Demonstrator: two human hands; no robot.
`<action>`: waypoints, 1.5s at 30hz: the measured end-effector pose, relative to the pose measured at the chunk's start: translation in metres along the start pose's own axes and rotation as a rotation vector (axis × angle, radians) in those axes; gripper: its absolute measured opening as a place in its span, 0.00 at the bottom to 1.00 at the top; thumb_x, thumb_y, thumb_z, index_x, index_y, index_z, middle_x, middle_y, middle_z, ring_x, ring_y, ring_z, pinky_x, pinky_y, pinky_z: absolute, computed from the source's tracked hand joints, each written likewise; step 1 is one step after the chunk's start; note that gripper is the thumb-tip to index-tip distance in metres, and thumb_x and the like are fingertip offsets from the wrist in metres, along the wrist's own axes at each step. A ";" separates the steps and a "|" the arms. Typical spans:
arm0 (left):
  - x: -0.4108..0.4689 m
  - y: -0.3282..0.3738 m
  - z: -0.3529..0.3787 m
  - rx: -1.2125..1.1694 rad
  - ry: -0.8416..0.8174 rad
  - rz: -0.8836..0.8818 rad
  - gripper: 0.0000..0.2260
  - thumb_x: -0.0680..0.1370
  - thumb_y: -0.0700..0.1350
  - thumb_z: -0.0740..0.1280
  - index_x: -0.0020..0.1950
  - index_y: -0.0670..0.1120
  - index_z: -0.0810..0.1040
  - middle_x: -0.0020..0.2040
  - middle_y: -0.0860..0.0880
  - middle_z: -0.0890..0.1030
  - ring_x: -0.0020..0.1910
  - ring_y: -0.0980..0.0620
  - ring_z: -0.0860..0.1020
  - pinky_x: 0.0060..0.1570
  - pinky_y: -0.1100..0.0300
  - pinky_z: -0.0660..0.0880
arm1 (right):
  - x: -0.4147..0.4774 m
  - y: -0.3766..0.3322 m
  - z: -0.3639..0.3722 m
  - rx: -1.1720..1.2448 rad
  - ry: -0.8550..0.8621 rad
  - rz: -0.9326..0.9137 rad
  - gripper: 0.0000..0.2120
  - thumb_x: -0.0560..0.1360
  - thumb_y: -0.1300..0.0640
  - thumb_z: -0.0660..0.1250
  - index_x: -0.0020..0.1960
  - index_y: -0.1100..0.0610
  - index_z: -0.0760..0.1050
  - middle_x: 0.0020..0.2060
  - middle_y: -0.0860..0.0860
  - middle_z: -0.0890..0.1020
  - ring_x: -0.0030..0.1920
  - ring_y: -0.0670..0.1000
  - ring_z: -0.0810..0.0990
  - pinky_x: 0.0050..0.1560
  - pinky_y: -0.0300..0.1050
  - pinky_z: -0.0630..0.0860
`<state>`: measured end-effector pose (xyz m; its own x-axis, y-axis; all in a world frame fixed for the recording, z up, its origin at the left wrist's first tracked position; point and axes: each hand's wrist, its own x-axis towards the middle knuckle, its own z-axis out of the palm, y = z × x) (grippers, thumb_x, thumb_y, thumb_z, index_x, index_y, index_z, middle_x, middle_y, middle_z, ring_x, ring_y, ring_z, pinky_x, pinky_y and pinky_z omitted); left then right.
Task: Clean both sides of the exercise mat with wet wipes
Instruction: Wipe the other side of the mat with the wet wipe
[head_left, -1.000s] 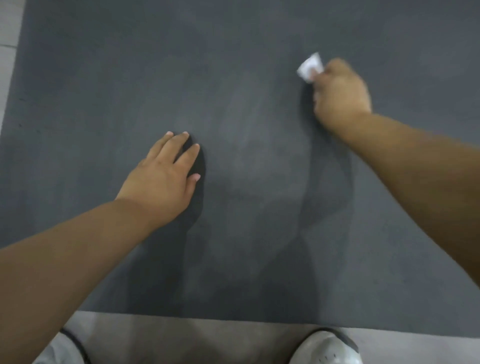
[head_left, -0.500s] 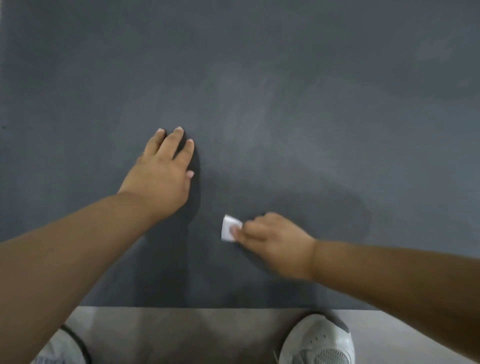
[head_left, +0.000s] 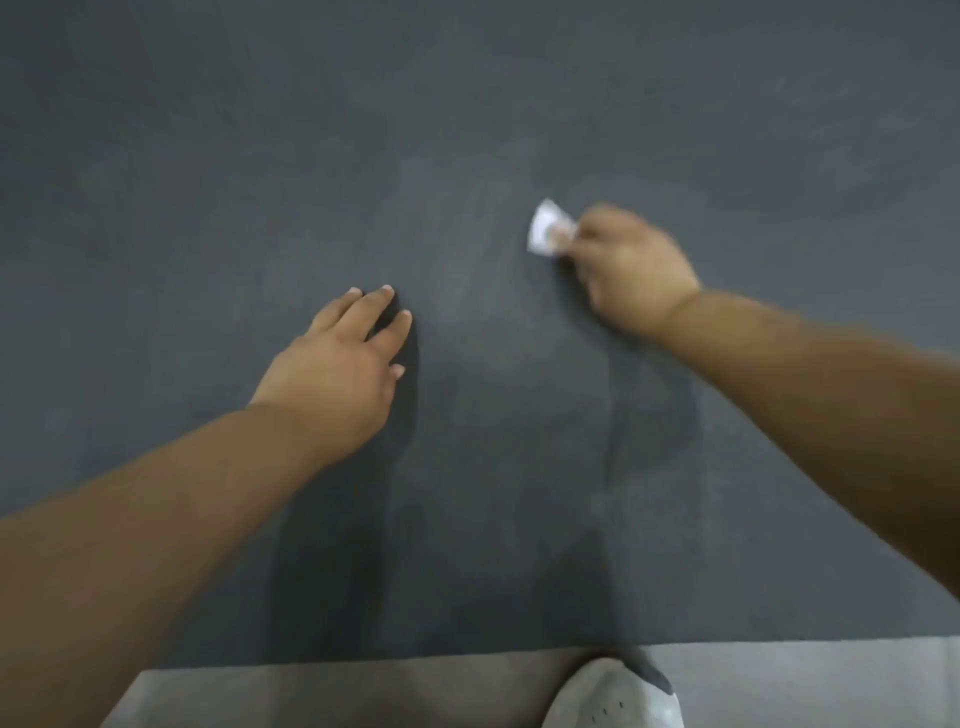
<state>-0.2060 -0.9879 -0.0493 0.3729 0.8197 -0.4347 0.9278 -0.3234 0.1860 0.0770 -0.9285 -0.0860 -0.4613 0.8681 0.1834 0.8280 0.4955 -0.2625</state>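
A dark grey exercise mat (head_left: 208, 182) lies flat and fills most of the view. My left hand (head_left: 337, 364) rests palm down on it with straight fingers, left of centre. My right hand (head_left: 628, 270) is further out and to the right, blurred by motion, and grips a small folded white wet wipe (head_left: 545, 226) against the mat. A darker damp streak (head_left: 649, 415) runs along the mat under my right forearm.
The mat's near edge (head_left: 415, 662) runs across the bottom of the view, with pale grey floor (head_left: 337, 696) below it. A white shoe (head_left: 613, 696) stands on that floor at the lower right, its toe at the mat edge.
My right hand swept the wipe from far right down toward me, then back out to the right. My left hand stayed pressed in the same spot.
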 end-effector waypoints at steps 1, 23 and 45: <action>0.000 0.000 -0.001 0.018 -0.011 0.002 0.24 0.82 0.50 0.54 0.77 0.48 0.55 0.78 0.49 0.49 0.76 0.47 0.49 0.72 0.54 0.56 | 0.010 0.022 -0.007 -0.049 0.049 0.222 0.13 0.78 0.57 0.58 0.53 0.62 0.78 0.42 0.62 0.76 0.41 0.64 0.77 0.38 0.49 0.72; 0.004 0.032 -0.003 -0.013 -0.001 0.013 0.23 0.81 0.50 0.57 0.74 0.43 0.61 0.77 0.44 0.50 0.76 0.43 0.46 0.73 0.50 0.52 | -0.167 -0.125 -0.001 0.262 -0.439 -0.567 0.14 0.75 0.58 0.58 0.51 0.54 0.81 0.41 0.48 0.79 0.38 0.51 0.70 0.36 0.42 0.72; 0.021 0.060 -0.010 0.134 -0.097 -0.018 0.25 0.81 0.54 0.54 0.77 0.51 0.51 0.75 0.44 0.56 0.73 0.38 0.56 0.66 0.47 0.64 | -0.103 -0.019 -0.015 0.033 0.006 0.247 0.15 0.74 0.61 0.57 0.54 0.61 0.79 0.37 0.61 0.76 0.34 0.61 0.77 0.30 0.48 0.74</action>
<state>-0.1423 -0.9855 -0.0383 0.3500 0.7783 -0.5213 0.9251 -0.3748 0.0615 0.1136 -1.0281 -0.0854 -0.2443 0.9628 0.1152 0.9046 0.2691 -0.3306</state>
